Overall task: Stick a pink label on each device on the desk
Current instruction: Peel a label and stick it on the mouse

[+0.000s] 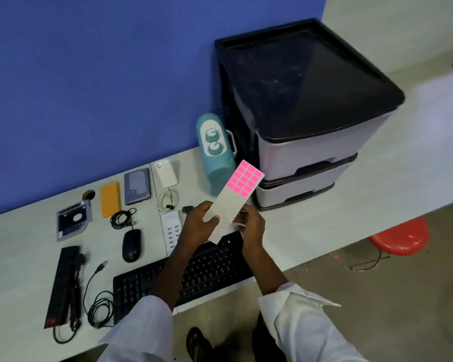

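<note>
Label sheet (pixel 229 202) held up above the desk (pixel 285 231), tilted, upper end toward the drawer unit (pixel 306 131). Pink labels (pixel 243 182) only on that upper end, in a grid; lower stretch bare backing. Pinched along its lower left edge by the left hand (pixel 199 222), thumb on the front face, fingers closed around behind. Right hand (pixel 251 226) just beside the sheet's lower right edge, fingers curled near a small pale scrap; cannot tell whether closed on it or merely touching. White sleeves on both arms.

Directly beneath the hands, black keyboard (pixel 194 275), near the desk's front edge. Partly hidden behind the left wrist, white multi-port charging block (pixel 171 229). Just behind that, coiled white cable (pixel 167 201) and white mouse-shaped device (pixel 165 173). Left of these, grey hard drive (pixel 137 186), then orange flat device (pixel 110 199), then a drive caddy (pixel 72 222) lying at an angle. Black mouse (pixel 131 245) with its cord bunched above it, between caddy and charging block. Far left, long black power strip (pixel 63 286) with loose black cable (pixel 100 304) beside it.

Teal speaker (pixel 216 152) with two knobs, upright, against the blue partition (pixel 102 87) and touching the grey-and-black drawer unit. No pink label visible on any device. Red stool (pixel 400 237) on the floor, beyond the desk's right end.
</note>
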Tool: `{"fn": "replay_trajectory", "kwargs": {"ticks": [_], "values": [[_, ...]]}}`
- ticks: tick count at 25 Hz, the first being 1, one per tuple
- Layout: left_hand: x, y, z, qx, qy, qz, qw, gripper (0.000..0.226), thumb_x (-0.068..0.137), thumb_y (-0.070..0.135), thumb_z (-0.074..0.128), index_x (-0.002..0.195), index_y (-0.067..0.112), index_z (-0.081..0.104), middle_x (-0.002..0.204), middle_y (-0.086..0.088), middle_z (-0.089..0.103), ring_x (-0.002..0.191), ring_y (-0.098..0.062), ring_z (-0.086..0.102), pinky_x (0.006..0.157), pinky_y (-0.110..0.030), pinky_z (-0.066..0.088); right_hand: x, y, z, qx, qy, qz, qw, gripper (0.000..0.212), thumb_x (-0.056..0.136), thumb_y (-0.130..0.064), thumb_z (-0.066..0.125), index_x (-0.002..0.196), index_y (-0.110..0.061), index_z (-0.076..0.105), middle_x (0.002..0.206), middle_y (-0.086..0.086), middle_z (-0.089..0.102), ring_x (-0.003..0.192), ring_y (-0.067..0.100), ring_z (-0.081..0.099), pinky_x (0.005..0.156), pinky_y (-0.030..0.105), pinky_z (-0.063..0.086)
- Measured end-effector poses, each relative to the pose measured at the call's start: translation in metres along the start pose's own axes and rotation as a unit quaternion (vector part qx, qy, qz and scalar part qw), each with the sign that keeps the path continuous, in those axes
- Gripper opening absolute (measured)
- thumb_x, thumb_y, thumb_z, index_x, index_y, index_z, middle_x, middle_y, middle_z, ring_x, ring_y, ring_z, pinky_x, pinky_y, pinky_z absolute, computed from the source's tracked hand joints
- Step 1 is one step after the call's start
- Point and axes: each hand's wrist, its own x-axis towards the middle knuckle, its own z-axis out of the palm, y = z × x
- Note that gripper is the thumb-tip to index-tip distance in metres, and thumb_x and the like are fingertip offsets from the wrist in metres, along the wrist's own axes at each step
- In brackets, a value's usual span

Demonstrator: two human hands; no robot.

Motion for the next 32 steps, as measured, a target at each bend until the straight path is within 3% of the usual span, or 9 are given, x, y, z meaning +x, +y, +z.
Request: {"fn": "replay_trajectory", "kwargs": {"ticks": [7, 11, 16, 20, 22, 24, 26, 30, 32], "values": [[-0.027, -0.092, -0.047, -0.053, 0.063, -0.101, 0.991, 0.03, 0.092, 0.005, 0.063, 0.121, 0.005, 0.061, 0.118, -0.008, 0.067, 0.104, -0.023, 0.064, 0.077, -0.022, 0.046, -0.031, 0.044, 0.064, -0.111, -0.095, -0.042, 0.988, 0.016, 0.088, -0.015, 0.061, 0.086, -0.002, 0.068, 0.08, 0.009, 0.066, 0.067, 0.019, 0.057, 0.048, 0.024, 0.045], [-0.045, -0.141, -0.077, -0.078, 0.084, -0.127, 0.985, 0.026, 0.091, 0.007, 0.066, 0.116, 0.005, 0.061, 0.111, -0.005, 0.066, 0.096, -0.021, 0.063, 0.067, -0.018, 0.046, -0.041, 0.091, 0.092, -0.219, -0.108, -0.118, 0.962, 0.017, 0.088, -0.002, 0.065, 0.077, -0.014, 0.07, 0.077, 0.001, 0.069, 0.071, 0.015, 0.062, 0.061, 0.025, 0.052], [-0.043, -0.182, -0.109, -0.194, 0.13, -0.141, 0.962, 0.018, 0.09, 0.01, 0.07, 0.107, 0.008, 0.064, 0.11, -0.011, 0.07, 0.088, -0.016, 0.066, 0.067, -0.018, 0.051, -0.044, 0.151, 0.122, -0.281, -0.099, -0.113, 0.948, 0.011, 0.087, -0.002, 0.065, 0.084, -0.01, 0.072, 0.09, 0.008, 0.073, 0.085, 0.024, 0.069, 0.078, 0.044, 0.061], [-0.028, -0.204, -0.128, -0.225, 0.145, -0.148, 0.952, 0.025, 0.089, 0.006, 0.07, 0.113, 0.003, 0.065, 0.113, -0.011, 0.07, 0.092, -0.018, 0.065, 0.067, -0.013, 0.051, -0.045, 0.181, 0.147, -0.275, -0.089, -0.09, 0.953, 0.007, 0.088, -0.004, 0.067, 0.091, -0.006, 0.073, 0.089, 0.009, 0.071, 0.082, 0.024, 0.067, 0.079, 0.043, 0.059], [-0.022, -0.213, -0.132, -0.225, 0.147, -0.135, 0.954, 0.033, 0.086, 0.007, 0.074, 0.117, 0.004, 0.063, 0.117, -0.008, 0.069, 0.098, -0.019, 0.067, 0.078, -0.019, 0.054, -0.041, 0.189, 0.154, -0.26, -0.08, -0.078, 0.959, 0.007, 0.088, -0.007, 0.069, 0.093, -0.005, 0.074, 0.09, 0.009, 0.072, 0.083, 0.022, 0.066, 0.081, 0.041, 0.057], [-0.018, -0.223, -0.131, -0.192, 0.159, -0.12, 0.961, 0.046, 0.081, 0.009, 0.078, 0.122, 0.009, 0.057, 0.115, 0.0, 0.068, 0.098, -0.013, 0.066, 0.084, -0.023, 0.055, -0.034, 0.199, 0.16, -0.261, -0.07, -0.071, 0.96, 0.012, 0.087, -0.009, 0.07, 0.096, -0.004, 0.075, 0.091, 0.009, 0.073, 0.083, 0.019, 0.066, 0.083, 0.04, 0.057], [-0.016, -0.232, -0.128, -0.15, 0.192, -0.091, 0.966, 0.052, 0.077, 0.009, 0.08, 0.121, 0.013, 0.054, 0.109, 0.007, 0.065, 0.093, -0.006, 0.063, 0.079, -0.014, 0.053, -0.026, 0.206, 0.163, -0.272, -0.06, -0.068, 0.958, 0.014, 0.087, -0.01, 0.071, 0.098, -0.004, 0.076, 0.088, 0.007, 0.073, 0.079, 0.016, 0.065, 0.082, 0.039, 0.057], [0.002, -0.255, -0.117, -0.009, 0.242, 0.011, 0.97, 0.036, 0.074, 0.019, 0.079, 0.109, 0.018, 0.068, 0.114, -0.002, 0.063, 0.111, -0.018, 0.057, 0.097, -0.032, 0.048, -0.003, 0.215, 0.164, -0.307, -0.062, -0.091, 0.945, 0.011, 0.086, -0.008, 0.07, 0.095, -0.005, 0.076, 0.084, 0.006, 0.072, 0.075, 0.014, 0.063, 0.081, 0.035, 0.055], [0.01, -0.26, -0.113, 0.029, 0.238, 0.018, 0.971, 0.03, 0.077, 0.026, 0.077, 0.106, 0.021, 0.073, 0.115, -0.003, 0.061, 0.116, -0.018, 0.054, 0.102, -0.03, 0.044, 0.003, 0.22, 0.16, -0.334, -0.081, -0.118, 0.932, 0.011, 0.085, -0.004, 0.068, 0.093, -0.005, 0.076, 0.086, 0.007, 0.074, 0.081, 0.017, 0.067, 0.085, 0.034, 0.055]]}}
